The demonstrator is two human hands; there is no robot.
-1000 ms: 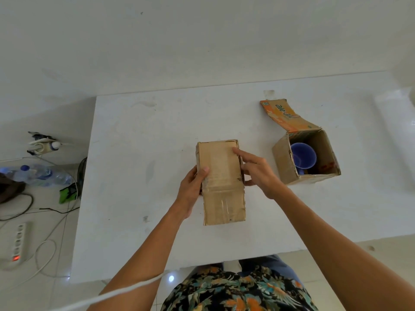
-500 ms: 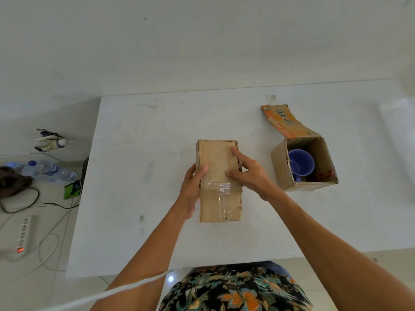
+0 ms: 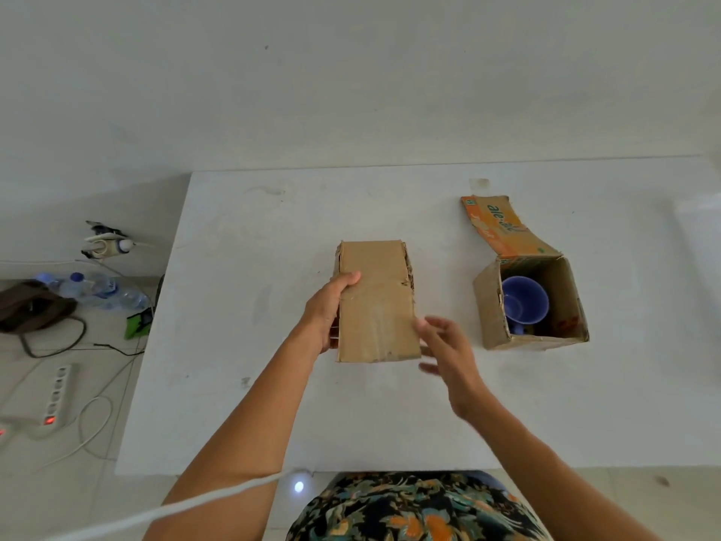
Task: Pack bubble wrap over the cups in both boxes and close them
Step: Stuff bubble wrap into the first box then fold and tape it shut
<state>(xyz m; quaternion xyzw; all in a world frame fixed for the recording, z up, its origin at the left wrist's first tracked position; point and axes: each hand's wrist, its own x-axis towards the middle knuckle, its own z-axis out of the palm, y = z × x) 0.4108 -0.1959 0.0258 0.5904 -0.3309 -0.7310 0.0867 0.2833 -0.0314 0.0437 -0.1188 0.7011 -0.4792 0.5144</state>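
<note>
- The closed box (image 3: 376,302) stands near the middle of the white table (image 3: 234,345), straight in front of me. It is plain brown cardboard, taller than it is wide, with its lid flap folded flat over the top.
- A crease runs across it where the top meets the near wall. The right edge of the top is ragged, with frayed corrugated layers showing.
- My left hand (image 3: 325,314) grips this box by its left side. The thumb lies on the top and the fingers curl round the left wall.
- My right hand (image 3: 448,349) hangs just beside the box's near right corner. Its fingers are spread and loose and hold nothing. The hand is blurred, so I cannot tell whether the fingertips touch the cardboard.
- The open box (image 3: 495,306) sits well apart to the right on the same table, with its mouth facing up. It is the same brown card outside.
- Its one raised flap (image 3: 503,228) leans back toward the far edge. The flap is orange with green "ale-ale" lettering.
- A blue cup (image 3: 524,298) stands inside the open box, close to the left wall, with its round mouth showing. Nothing covers it.
- On the floor to the left lie a power strip (image 3: 54,400) with a red light and some water bottles (image 3: 97,287).
</note>
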